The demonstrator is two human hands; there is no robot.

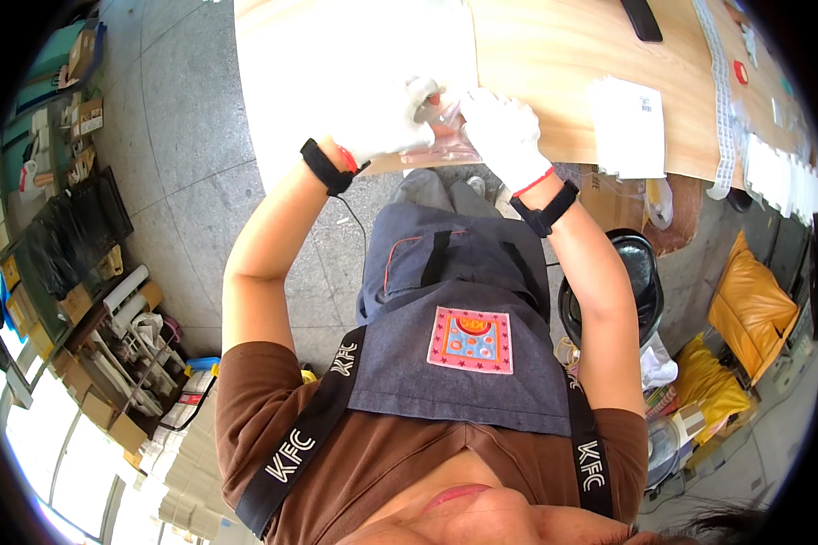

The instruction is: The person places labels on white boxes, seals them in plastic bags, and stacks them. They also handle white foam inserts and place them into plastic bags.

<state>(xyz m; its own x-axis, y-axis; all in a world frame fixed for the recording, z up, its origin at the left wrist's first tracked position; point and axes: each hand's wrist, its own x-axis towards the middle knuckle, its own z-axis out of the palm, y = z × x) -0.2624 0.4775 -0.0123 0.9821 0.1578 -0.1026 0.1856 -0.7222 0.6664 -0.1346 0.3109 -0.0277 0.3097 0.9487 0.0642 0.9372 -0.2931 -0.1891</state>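
Both my hands wear white gloves with red cuffs and work at the near edge of the table [563,54]. Between them is a crinkled piece of clear plastic [452,145], which looks like a thin bag. My left hand [386,127] has its fingers curled and closed on the plastic's left side. Opposite it, my right hand [503,132] pinches the plastic's upper right part. Bare fingertips seem to show at the left glove. Glare on the white surface washes out detail around the left hand, and I cannot make out anything inside the plastic.
A stack of white sheets or bags [629,127] lies right of my hands. Farther off are a dark phone-like object [643,18] and a long printed strip [716,100]. A black stool [632,282] and yellow packages [754,304] stand at right; cluttered shelving [73,272] lines the left.
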